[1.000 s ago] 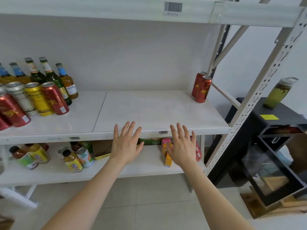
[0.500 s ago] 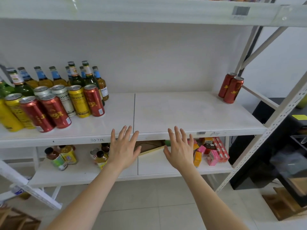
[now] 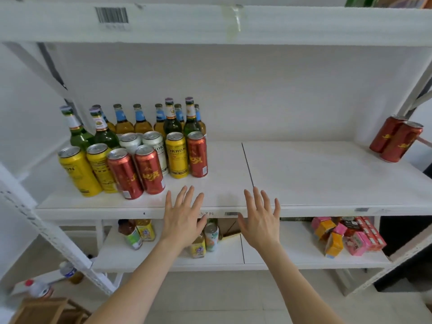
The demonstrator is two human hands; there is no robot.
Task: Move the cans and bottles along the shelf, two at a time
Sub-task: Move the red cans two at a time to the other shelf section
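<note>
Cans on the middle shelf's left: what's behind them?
Upright glass bottles, some green, some amber with blue neck labels. The cans hide their lower halves, so body labels and exact count cannot be told.

1. A white flat shelf board (image 3: 315,178), crossed by one thin dark seam, carries upright drinks.
2. Left front: yellow, red and silver metal cans (image 3: 149,169), packed close.
3. Just behind them: green and amber glass bottles (image 3: 140,126).
4. Far right, well apart: a pair of red metal cans (image 3: 395,141), side by side.
5. The lower white shelf board (image 3: 304,253) holds small bottles and cans (image 3: 138,232) and pink and orange cartons (image 3: 346,237).

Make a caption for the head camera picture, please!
Left hand and right hand hover open by the cans and bottles.
</note>
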